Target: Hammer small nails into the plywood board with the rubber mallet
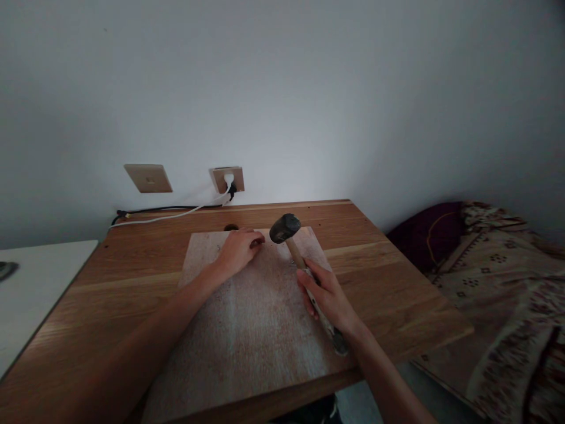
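My right hand [324,291] is wrapped round the wooden handle of a hammer [296,253]. Its heavy dark head is raised over the far part of a worn, pale wooden board [251,330]. Near that board's far edge, to the left of the hammer head, rests my left hand [242,247]. Thumb and fingers there are curled together in a pinch, and whatever they may hold is too small to make out. Tiny light specks lie on the board by both hands, too small to name.
Under the board is a brown wooden table [379,282] set against the wall. Cables [176,217] run along its back to a wall socket [228,179]. A white surface [48,282] adjoins at left. A bed with patterned cloth [498,306] and a purple pillow [428,232] stands at right.
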`<state>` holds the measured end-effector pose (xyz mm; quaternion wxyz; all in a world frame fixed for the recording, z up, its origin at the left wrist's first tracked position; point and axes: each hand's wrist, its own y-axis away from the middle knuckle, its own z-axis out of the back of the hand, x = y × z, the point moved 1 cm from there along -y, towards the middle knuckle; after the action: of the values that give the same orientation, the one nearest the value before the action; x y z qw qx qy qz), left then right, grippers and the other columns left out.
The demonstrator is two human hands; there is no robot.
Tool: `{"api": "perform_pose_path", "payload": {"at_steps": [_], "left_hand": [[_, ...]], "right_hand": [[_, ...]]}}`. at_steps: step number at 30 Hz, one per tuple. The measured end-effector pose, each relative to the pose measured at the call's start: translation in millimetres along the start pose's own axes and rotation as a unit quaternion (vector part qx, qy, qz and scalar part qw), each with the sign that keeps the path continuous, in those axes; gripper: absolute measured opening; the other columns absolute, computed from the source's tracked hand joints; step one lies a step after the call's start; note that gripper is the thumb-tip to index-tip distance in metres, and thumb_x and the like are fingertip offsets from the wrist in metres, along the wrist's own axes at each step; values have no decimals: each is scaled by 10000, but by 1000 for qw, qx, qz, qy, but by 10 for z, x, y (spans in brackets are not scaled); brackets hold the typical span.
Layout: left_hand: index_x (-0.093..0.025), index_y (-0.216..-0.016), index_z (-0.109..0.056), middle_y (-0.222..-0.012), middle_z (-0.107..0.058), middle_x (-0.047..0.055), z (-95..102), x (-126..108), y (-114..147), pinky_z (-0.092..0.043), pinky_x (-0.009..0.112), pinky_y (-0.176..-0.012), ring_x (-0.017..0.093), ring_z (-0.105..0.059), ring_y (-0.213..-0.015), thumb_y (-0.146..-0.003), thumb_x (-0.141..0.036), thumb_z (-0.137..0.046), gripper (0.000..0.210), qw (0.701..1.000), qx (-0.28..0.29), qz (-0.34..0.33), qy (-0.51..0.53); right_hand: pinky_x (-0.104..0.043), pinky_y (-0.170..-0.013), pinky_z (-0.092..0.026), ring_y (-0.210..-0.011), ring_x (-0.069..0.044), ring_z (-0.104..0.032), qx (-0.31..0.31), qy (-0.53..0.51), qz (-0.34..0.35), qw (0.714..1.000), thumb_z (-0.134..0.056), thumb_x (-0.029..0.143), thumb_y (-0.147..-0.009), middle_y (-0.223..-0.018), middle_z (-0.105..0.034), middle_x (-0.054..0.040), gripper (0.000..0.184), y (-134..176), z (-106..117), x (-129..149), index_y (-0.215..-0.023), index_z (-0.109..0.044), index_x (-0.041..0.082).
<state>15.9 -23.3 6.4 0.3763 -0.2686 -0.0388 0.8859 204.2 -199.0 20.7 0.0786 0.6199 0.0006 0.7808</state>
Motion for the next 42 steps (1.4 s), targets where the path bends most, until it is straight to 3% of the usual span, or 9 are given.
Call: {"api": "perform_pose_path", "payload": {"at_steps": [3,8,13,25,28,32,35,38,42], "left_hand": [[-208,-1007,-765,-978,-793,69,-21,15,-9,-540,371,-907,248,-728,-966,-878,-122,-656,190,999,-7,32,28],[-194,-1238,-686,-948,-804,58,-33,38,-25,-562,330,-835,230,-761,-890,-825,-77,-675,430,995,11,73,73],[-169,-1266,-671,-950,-801,77,-37,57,-31,-558,323,-796,253,-762,-900,-800,-88,-688,473,996,3,74,46],[-203,-1295,-659,-1014,-809,59,-52,89,-29,-565,342,-875,251,-763,-958,-806,-65,-637,509,995,5,80,55],[-199,-1283,-661,-1137,-778,94,-3,-14,-17,-540,395,-948,289,-714,-1100,-795,-75,-660,503,999,-4,51,-5],[-159,-1326,-626,-1278,-716,151,5,-358,17,-465,489,-1056,344,-626,-1245,-861,-223,-712,477,995,-12,-26,-91],[-164,-1331,-608,-1160,-754,137,-83,-653,44,-467,466,-1022,313,-669,-1152,-920,-266,-680,429,989,27,-85,-120],[-170,-1225,-653,-994,-771,114,-207,-890,74,-487,426,-927,282,-708,-1006,-949,-189,-626,278,966,77,-174,-177],[-167,-1036,-714,-841,-759,110,-325,-1098,93,-491,411,-870,268,-720,-891,-999,-124,-534,189,931,80,-247,-254]], "right_hand": [[-177,-296,-332,-339,-67,-447,20,8,-15,1000,-550,595,-955,-577,-492,94,386,-31,-35,16,-844,-498,229],[-188,-333,-352,-360,-78,-478,48,45,-12,998,-521,538,-984,-591,-501,93,320,-102,-76,27,-915,-523,226],[-194,-369,-361,-362,-101,-494,57,118,7,991,-489,441,-1010,-506,-499,90,249,-132,-110,37,-976,-574,209],[-226,-384,-378,-375,-135,-509,45,137,-1,990,-493,470,-1009,-487,-527,60,337,-105,-101,28,-1137,-648,200],[-223,-378,-381,-384,-121,-504,41,119,-2,992,-526,476,-989,-556,-542,57,347,-75,-54,18,-1154,-651,197],[-209,-346,-369,-366,-91,-473,-19,45,7,999,-556,557,-967,-604,-513,68,349,0,88,33,-954,-607,212],[-206,-326,-367,-353,-91,-457,-74,6,6,997,-585,594,-942,-568,-490,77,378,74,231,57,-887,-566,221],[-203,-312,-358,-338,-93,-438,-98,-5,-1,995,-589,594,-937,-511,-482,79,381,140,357,66,-852,-550,224],[-202,-305,-354,-335,-93,-446,-107,-8,-9,994,-599,594,-923,-522,-500,71,387,194,432,48,-840,-549,219]]}}
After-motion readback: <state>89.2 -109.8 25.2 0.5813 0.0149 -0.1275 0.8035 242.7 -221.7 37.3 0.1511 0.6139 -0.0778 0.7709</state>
